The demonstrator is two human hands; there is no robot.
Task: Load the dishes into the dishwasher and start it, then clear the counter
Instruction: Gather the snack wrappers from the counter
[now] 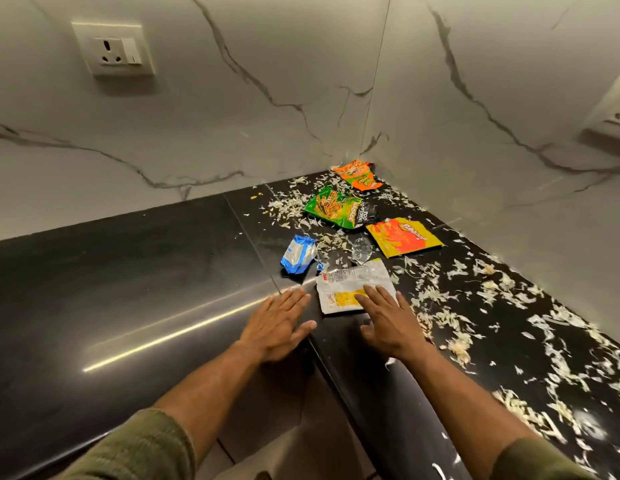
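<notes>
On the black countertop (128, 278), both hands lie flat with fingers straight, gripping nothing. The left hand (279, 325) rests near the counter's front edge; the right hand (384, 322) has its fingertips on the near end of a white and yellow wrapper (350, 284). Just beyond lie a blue and white wrapper (297, 253) and a scrap of clear plastic (362, 249). Farther toward the back corner sit a yellow and red snack packet (403, 237), a green packet (332, 207) and an orange one (358, 174) (touching the marble wall (232, 116)). Pale vegetable shreds (509, 306) litter the counter's right stretch.
</notes>
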